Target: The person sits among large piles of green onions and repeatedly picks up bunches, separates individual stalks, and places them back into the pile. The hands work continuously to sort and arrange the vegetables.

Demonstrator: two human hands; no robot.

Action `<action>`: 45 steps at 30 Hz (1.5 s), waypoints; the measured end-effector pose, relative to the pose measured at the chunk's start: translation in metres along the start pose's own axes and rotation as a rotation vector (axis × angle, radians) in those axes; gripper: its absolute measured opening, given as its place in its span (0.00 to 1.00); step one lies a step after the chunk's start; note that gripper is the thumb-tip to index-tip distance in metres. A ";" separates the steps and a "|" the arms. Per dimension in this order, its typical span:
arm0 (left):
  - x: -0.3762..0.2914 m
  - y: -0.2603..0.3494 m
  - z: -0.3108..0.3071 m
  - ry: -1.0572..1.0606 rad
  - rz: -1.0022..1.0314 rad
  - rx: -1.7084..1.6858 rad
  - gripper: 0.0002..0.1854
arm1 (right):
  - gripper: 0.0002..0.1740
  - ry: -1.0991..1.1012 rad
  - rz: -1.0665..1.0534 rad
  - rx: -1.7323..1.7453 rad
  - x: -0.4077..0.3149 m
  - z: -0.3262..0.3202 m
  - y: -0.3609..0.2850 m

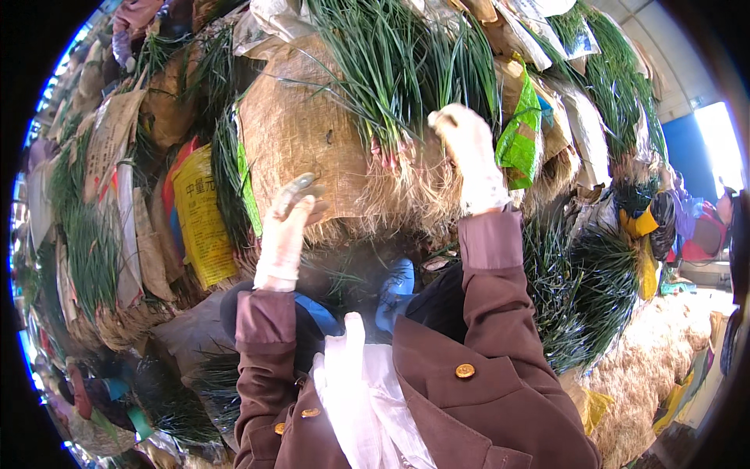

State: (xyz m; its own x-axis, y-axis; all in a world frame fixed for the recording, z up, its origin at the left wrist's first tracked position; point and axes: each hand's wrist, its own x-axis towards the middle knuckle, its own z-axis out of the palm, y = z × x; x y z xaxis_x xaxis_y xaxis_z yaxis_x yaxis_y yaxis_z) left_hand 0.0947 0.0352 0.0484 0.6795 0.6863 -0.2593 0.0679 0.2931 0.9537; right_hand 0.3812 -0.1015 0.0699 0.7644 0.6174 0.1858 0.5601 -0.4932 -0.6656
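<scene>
My left hand (288,227), in a pale thin glove, is over the lower left part of a tan woven sack (304,123). Its fingers are spread and nothing shows in them. Higher up on the right, my gloved right hand (469,155) has bent fingers beside a bunch of long-leaved green plants (389,88), which look like scallions or chives. Glare washes it out, so a grip cannot be made out. Stringy pale roots (404,193) hang from the bunch over the sack's lower edge. A bright green plastic piece (521,132) lies right of that hand.
A yellow printed bag (205,217) and more rooted greens (88,234) pile up at left. Loose greens (597,287) and a mass of pale roots (650,352) lie at right. Blue shoe covers (395,293) show below. Another person (694,220) sits at far right.
</scene>
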 end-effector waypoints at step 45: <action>-0.051 -0.002 0.000 -0.085 -0.113 -0.109 0.10 | 0.20 -0.209 0.180 0.828 -0.138 0.072 -0.104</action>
State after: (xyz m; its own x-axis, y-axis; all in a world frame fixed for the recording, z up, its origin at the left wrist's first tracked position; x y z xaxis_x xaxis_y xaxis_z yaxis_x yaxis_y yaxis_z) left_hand 0.0599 -0.0006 0.0602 0.7320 0.5874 -0.3453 0.0706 0.4386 0.8959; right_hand 0.1940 -0.0916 0.0620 0.6990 0.7129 -0.0556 -0.0381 -0.0405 -0.9985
